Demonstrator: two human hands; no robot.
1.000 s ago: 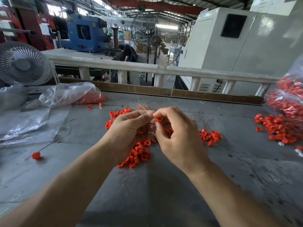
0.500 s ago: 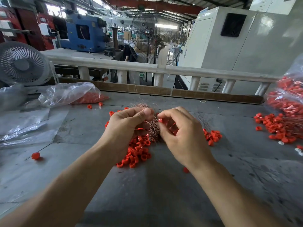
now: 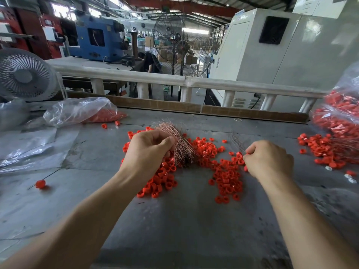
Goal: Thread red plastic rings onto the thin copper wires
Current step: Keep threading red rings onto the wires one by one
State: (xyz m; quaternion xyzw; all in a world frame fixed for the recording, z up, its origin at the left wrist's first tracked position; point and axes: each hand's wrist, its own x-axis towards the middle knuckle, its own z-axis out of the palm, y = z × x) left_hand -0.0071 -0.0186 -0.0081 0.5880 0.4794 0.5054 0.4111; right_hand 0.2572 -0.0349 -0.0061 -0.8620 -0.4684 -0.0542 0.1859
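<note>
My left hand (image 3: 149,152) grips a thick bundle of thin copper wires (image 3: 179,140) that fans out above and below my fist, over the grey table. A loose pile of red plastic rings (image 3: 221,167) lies scattered under and between my hands. My right hand (image 3: 269,158) is off to the right, fingers curled, pinching a red ring (image 3: 245,155) at the pile's right edge. A few loose thin wires (image 3: 236,139) lie just beyond that hand.
A second heap of red rings with wires (image 3: 328,150) and a full clear bag (image 3: 342,113) sit at right. Another clear bag of rings (image 3: 83,111) and plastic sheets (image 3: 29,146) lie at left. A single ring on a wire (image 3: 40,184) lies near left. A white fan (image 3: 23,74) stands far left.
My hands, close together at the wire bundle a second ago, have separated. The right hand moved right and down to the ring pile, while the left keeps hold of the bundle.
</note>
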